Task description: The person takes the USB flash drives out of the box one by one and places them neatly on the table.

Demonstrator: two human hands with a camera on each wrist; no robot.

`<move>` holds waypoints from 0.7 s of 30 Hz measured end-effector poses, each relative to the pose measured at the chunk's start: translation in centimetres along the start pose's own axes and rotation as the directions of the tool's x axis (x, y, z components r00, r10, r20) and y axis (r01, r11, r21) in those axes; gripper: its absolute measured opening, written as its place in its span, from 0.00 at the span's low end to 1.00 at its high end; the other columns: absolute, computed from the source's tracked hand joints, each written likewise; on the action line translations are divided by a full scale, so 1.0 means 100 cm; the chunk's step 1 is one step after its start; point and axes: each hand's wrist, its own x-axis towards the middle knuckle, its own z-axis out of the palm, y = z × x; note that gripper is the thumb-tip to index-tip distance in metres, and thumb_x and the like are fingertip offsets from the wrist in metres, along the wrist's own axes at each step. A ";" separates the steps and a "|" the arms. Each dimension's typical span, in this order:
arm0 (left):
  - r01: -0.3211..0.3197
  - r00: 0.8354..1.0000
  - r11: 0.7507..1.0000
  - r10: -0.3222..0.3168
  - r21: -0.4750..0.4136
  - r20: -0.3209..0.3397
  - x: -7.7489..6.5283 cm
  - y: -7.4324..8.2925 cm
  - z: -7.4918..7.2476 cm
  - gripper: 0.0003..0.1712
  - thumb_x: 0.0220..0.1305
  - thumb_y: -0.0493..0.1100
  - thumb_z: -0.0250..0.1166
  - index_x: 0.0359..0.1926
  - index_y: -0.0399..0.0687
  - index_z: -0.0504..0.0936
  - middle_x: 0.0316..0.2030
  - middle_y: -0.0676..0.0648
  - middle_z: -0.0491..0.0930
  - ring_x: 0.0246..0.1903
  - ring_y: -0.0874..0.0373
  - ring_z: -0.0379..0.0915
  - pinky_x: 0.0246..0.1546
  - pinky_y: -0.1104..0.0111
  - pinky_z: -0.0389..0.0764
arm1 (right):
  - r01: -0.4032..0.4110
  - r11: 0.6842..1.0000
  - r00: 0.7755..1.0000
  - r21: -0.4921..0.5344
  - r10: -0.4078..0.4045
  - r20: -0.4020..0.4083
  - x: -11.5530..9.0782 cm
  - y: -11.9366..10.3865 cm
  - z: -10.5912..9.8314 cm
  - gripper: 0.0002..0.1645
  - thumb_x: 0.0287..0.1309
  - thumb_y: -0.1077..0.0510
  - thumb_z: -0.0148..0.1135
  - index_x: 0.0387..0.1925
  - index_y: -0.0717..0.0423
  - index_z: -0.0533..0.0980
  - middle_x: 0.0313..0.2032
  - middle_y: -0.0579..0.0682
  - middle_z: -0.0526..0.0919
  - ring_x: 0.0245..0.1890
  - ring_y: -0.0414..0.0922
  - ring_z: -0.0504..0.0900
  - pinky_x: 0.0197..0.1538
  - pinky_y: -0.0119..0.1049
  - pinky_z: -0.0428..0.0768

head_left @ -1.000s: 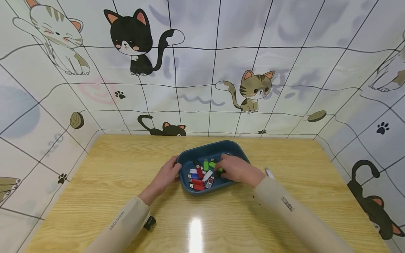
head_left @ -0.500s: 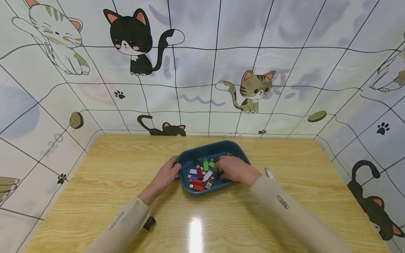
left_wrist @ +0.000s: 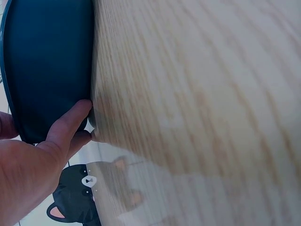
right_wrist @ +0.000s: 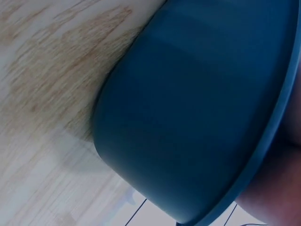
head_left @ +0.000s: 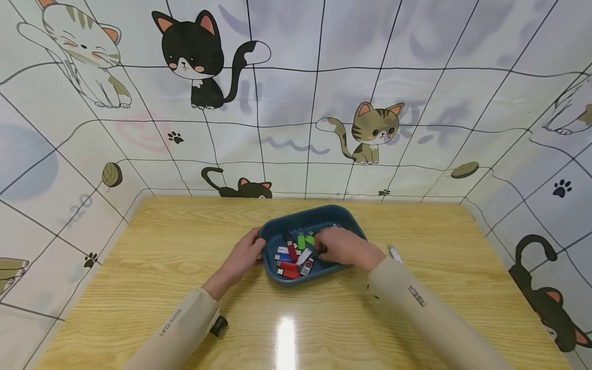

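Note:
A dark blue plastic tray [head_left: 277,280] holds a loose pile of USB sticks, among them a red USB stick [head_left: 292,252], a green USB stick [head_left: 301,241], a silver USB stick [head_left: 303,257] and a blue USB stick [head_left: 283,257]. My left hand [head_left: 242,254] grips the tray's left end, thumb over the rim; in the left wrist view its fingers [left_wrist: 68,125] press the outer wall. Reaching inside at the right is my right hand [head_left: 342,244], fingers bent down beside the pile. A dark bit shows at its fingertips; I cannot tell whether it is pinched.
A small white-and-grey stick [head_left: 394,253] lies on the wooden table [head_left: 185,231], right of the tray and beside the right sleeve [head_left: 416,298]. A black device [head_left: 219,326] shows at the left cuff. Cat-printed sheeting [head_left: 287,103] walls the back and sides.
The right hand shifts slightly within the tray, and the green at its fingertips is no longer visible. The left hand and tray stay in place.

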 end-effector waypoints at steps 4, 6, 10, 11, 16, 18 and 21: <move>-0.004 1.000 1.000 0.004 0.005 0.002 -0.001 0.000 0.000 0.29 0.78 0.40 0.47 0.75 0.35 0.63 0.68 0.31 0.69 0.60 0.38 0.74 0.53 0.47 0.82 | 0.014 1.000 1.000 0.016 -0.014 -0.013 -0.002 0.000 -0.001 0.10 0.64 0.56 0.72 0.45 0.55 0.84 0.37 0.46 0.84 0.36 0.43 0.76 0.45 0.42 0.81; -0.004 1.000 1.000 0.004 0.007 0.001 -0.001 0.000 0.000 0.29 0.78 0.40 0.47 0.75 0.35 0.63 0.68 0.31 0.69 0.60 0.38 0.74 0.53 0.48 0.82 | 0.012 1.000 1.000 0.028 -0.012 -0.026 -0.003 0.000 -0.002 0.11 0.65 0.55 0.72 0.46 0.54 0.84 0.37 0.45 0.84 0.36 0.42 0.76 0.44 0.40 0.80; 0.000 1.000 1.000 0.000 0.009 -0.001 0.001 -0.002 0.000 0.29 0.78 0.40 0.46 0.75 0.37 0.63 0.69 0.32 0.70 0.60 0.39 0.74 0.54 0.49 0.82 | 0.026 0.994 0.996 0.109 -0.016 -0.090 -0.012 0.004 -0.008 0.10 0.66 0.55 0.71 0.46 0.54 0.84 0.36 0.43 0.82 0.35 0.40 0.76 0.42 0.38 0.80; 0.004 1.000 1.000 -0.004 0.011 -0.006 0.001 -0.003 0.000 0.29 0.78 0.40 0.46 0.75 0.37 0.64 0.68 0.33 0.70 0.60 0.39 0.75 0.54 0.49 0.82 | 0.034 0.990 0.993 0.138 -0.019 -0.113 -0.015 0.006 -0.011 0.10 0.66 0.56 0.71 0.45 0.55 0.84 0.36 0.43 0.83 0.34 0.40 0.76 0.42 0.38 0.80; 0.010 1.000 1.000 -0.010 0.026 -0.023 0.003 -0.005 0.001 0.29 0.77 0.40 0.47 0.75 0.37 0.64 0.67 0.34 0.71 0.58 0.41 0.76 0.52 0.50 0.84 | 0.031 0.968 0.976 0.248 0.024 -0.216 -0.038 0.019 -0.025 0.13 0.66 0.56 0.70 0.47 0.59 0.83 0.37 0.45 0.85 0.37 0.41 0.82 0.44 0.40 0.84; 0.015 1.000 1.000 -0.014 0.027 -0.027 0.003 -0.005 0.001 0.28 0.77 0.41 0.47 0.75 0.38 0.65 0.67 0.34 0.72 0.57 0.41 0.76 0.52 0.51 0.84 | -0.003 0.962 0.968 0.273 0.071 -0.240 -0.050 0.026 -0.032 0.14 0.67 0.55 0.69 0.48 0.60 0.83 0.38 0.46 0.86 0.39 0.43 0.83 0.45 0.42 0.84; 0.017 1.000 0.999 -0.016 0.031 -0.024 0.002 -0.004 0.000 0.28 0.78 0.41 0.47 0.75 0.38 0.65 0.67 0.35 0.72 0.58 0.42 0.76 0.52 0.51 0.84 | -0.069 0.951 0.949 0.303 0.156 -0.274 -0.067 0.040 -0.039 0.15 0.68 0.54 0.68 0.49 0.60 0.82 0.38 0.47 0.86 0.39 0.44 0.83 0.44 0.43 0.84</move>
